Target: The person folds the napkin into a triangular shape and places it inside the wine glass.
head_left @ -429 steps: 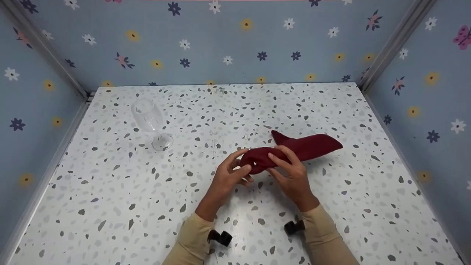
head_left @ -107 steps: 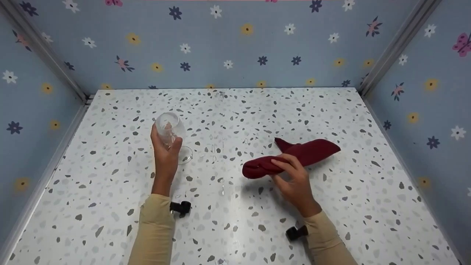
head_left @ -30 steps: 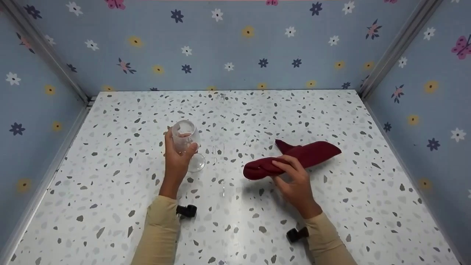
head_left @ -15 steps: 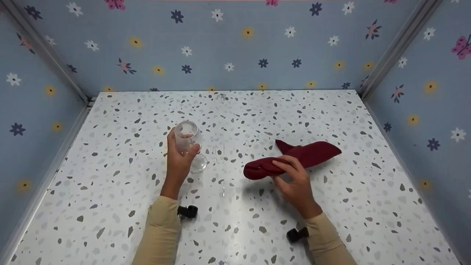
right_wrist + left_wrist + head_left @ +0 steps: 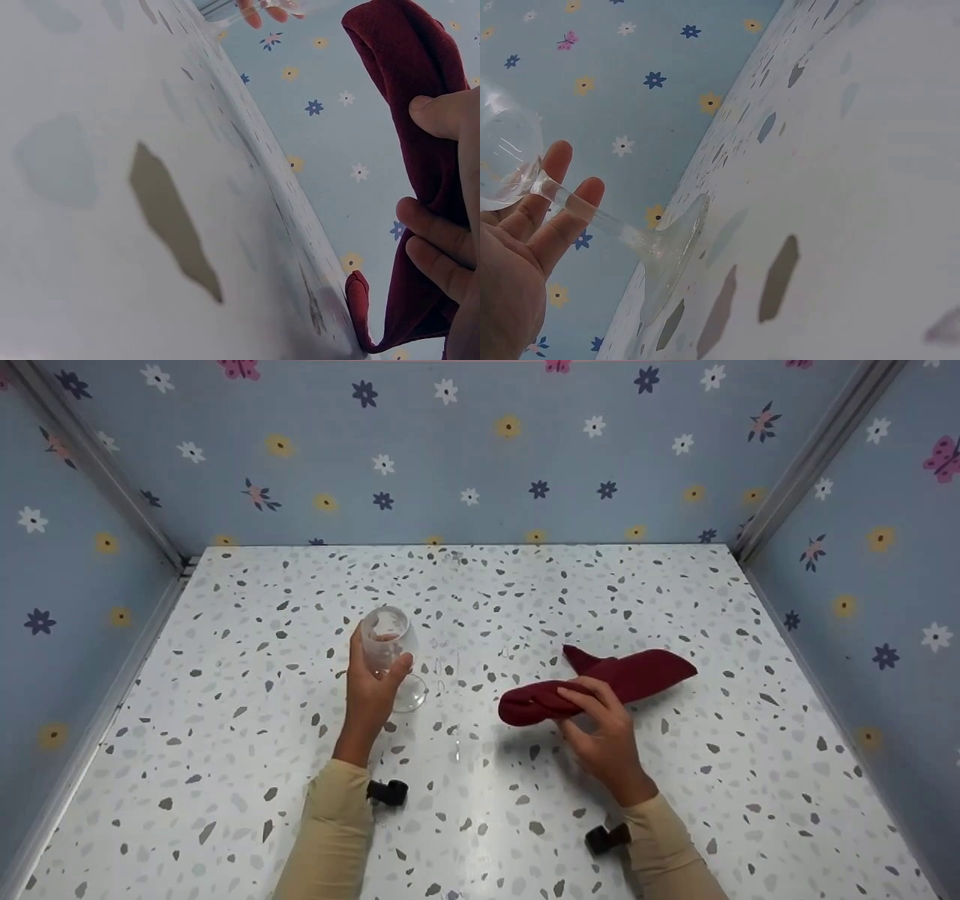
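One clear, round-bowled glass (image 5: 399, 637) is gripped by the left hand (image 5: 367, 688) over a speckled tabletop (image 5: 487, 600). To its right, the right hand (image 5: 604, 729) pinches folded maroon cloth (image 5: 630, 677), rounded at one end

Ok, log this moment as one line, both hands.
left hand: holds stemmed glass, bowl up | right hand: grips dark red cloth | glass and cloth: apart

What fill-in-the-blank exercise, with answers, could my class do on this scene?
1. Counting the person's left hand, ____ hand touches the clear, stemmed drinking glass.
2. In the head view, the dark red, folded fabric cloth in the person's right hand is to the ____ of the glass.
3. The flower-patterned walls have a ____ background.

Missing words: one; right; blue.
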Demonstrator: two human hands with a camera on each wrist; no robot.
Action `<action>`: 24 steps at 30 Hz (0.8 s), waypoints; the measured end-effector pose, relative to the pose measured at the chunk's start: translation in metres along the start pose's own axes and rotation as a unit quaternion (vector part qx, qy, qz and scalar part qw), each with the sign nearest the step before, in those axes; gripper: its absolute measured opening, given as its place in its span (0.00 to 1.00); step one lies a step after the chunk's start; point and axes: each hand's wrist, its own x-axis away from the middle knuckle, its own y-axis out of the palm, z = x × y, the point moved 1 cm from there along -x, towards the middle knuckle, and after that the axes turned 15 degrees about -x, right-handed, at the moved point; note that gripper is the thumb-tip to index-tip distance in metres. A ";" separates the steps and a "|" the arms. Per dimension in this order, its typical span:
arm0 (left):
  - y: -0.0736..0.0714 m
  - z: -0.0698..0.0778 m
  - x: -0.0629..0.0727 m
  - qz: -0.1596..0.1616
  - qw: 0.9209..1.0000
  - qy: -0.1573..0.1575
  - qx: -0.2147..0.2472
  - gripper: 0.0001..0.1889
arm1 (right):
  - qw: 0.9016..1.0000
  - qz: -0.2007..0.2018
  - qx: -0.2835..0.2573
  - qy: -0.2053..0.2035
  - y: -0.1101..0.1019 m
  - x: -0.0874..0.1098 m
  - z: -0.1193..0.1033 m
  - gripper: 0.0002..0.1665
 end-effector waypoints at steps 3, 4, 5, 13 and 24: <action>-0.001 -0.001 0.001 0.000 1.000 -0.006 -0.005 0.41 | 1.000 -0.001 -0.002 0.002 0.000 0.000 0.000 0.26; -0.001 -0.001 0.001 -0.001 1.000 -0.007 -0.006 0.41 | 1.000 -0.002 -0.002 0.002 0.000 0.000 0.000 0.26; -0.001 -0.001 0.001 -0.002 1.000 -0.009 -0.008 0.41 | 1.000 -0.002 -0.002 0.003 0.000 0.001 0.000 0.26; -0.002 0.014 0.004 -0.001 1.000 -0.012 -0.008 0.41 | 1.000 -0.003 -0.007 0.006 0.000 0.001 0.000 0.26; 0.002 0.040 0.010 0.006 1.000 -0.010 -0.004 0.40 | 1.000 0.007 0.015 0.005 -0.002 0.002 0.002 0.27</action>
